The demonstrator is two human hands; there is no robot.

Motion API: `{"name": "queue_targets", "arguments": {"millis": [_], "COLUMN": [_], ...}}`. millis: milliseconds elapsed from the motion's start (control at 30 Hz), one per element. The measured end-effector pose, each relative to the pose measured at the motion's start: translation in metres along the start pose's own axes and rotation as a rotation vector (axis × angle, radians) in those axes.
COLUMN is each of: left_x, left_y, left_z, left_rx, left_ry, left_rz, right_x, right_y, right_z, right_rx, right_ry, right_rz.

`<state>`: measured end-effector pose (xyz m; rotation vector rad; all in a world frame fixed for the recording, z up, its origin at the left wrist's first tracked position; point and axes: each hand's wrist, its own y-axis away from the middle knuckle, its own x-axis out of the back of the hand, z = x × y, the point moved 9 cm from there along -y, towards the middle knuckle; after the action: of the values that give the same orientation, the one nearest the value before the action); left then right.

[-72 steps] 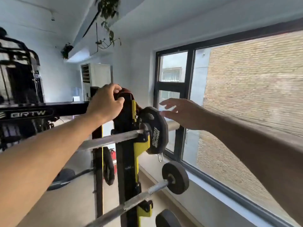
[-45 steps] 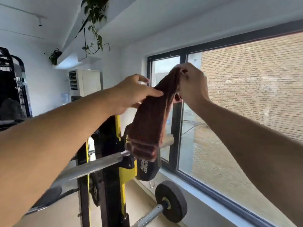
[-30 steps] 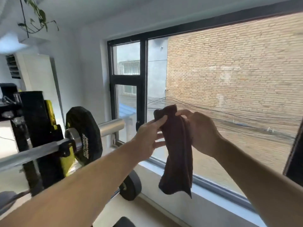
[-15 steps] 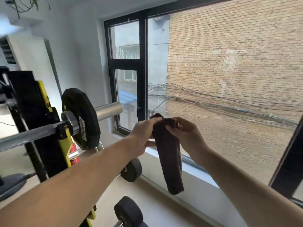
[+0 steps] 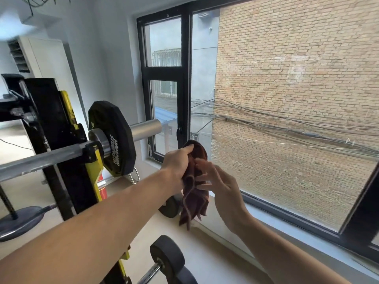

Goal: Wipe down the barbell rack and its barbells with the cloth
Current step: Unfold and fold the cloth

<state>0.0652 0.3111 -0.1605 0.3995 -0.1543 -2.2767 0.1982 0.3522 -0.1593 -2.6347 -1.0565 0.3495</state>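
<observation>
A dark red-brown cloth hangs folded in front of the window. My left hand grips its upper part. My right hand touches the cloth's right side with loosely spread fingers. To the left stands the black and yellow barbell rack. Its top barbell carries a black weight plate and a bare steel sleeve end. Both hands are to the right of the plate, apart from it. A lower barbell's black plate shows near the bottom.
A large black-framed window fills the right side, with a grey sill below it. Another plate sits partly hidden behind my left forearm. A round grey base lies on the floor at left. A white cabinet stands at the back.
The cloth was lifted off the rack top and carried right, in front of the window. Both hands have lowered slightly and the cloth is now bunched shorter between them.
</observation>
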Motion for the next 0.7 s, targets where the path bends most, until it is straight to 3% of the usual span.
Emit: {"name": "queue_targets", "arguments": {"millis": [100,233,533,700], "left_x": [-0.008,-0.013,-0.038,-0.023], "left_y": [0.002,0.0,0.009,0.009], "left_z": [0.0,-0.002,-0.019,-0.021], "left_rx": [-0.005,-0.022,-0.011,-0.102], "left_ry": [-0.021,-0.073,-0.156,-0.147], "left_rz": [-0.055,-0.073,-0.401,-0.334], "right_x": [0.018,0.012,0.026,0.021], "right_y": [-0.005,-0.011,-0.014,-0.013], "right_z": [-0.001,0.006,0.015,0.027], "right_rx": [-0.016,-0.093,-0.12,-0.293], "right_ry": [0.288,0.417,0.129,-0.281], "right_rz": [0.203,0.125,0.191,0.185]}}
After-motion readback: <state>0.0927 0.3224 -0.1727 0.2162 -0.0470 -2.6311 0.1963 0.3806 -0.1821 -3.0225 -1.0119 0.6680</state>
